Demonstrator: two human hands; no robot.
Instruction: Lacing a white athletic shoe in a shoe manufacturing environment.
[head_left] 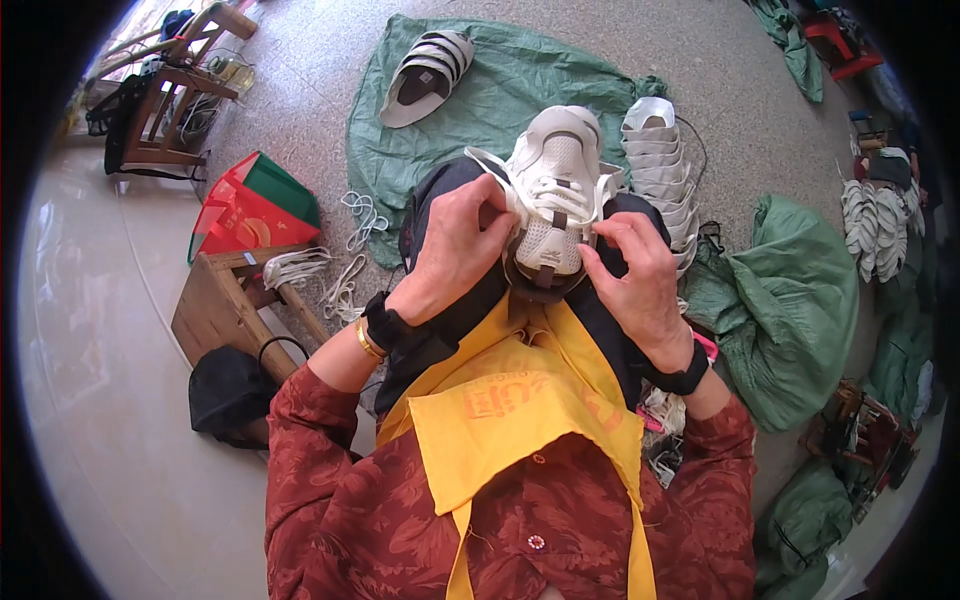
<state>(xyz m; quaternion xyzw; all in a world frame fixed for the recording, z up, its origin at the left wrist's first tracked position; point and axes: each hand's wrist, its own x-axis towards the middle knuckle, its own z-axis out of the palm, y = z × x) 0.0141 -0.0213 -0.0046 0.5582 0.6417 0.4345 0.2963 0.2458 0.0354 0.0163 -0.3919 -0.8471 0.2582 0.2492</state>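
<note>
A white and grey sneaker [558, 136] rests on my lap between my knees, toe pointing away and tongue toward me. White shoelace [484, 155] zigzags across its front and loops out at both sides. At the shoe's left edge, my left hand [458, 238] is closed in a pinch by the upper eyelets, on the lace. My right hand [640, 282] faces it from the right, thumb and forefinger closing on lace beside the tongue. The exact grip of both fingertips is partly hidden. A yellow apron [525, 425] covers my lap below the shoe.
Green sheeting [510, 60] lies on the floor ahead, bearing another sneaker [427, 78]. A row of nested white shoe uppers [660, 175] stands right of my knee. Loose laces [345, 290] and a wooden stool [225, 300] are at left, a green sack [790, 310] at right.
</note>
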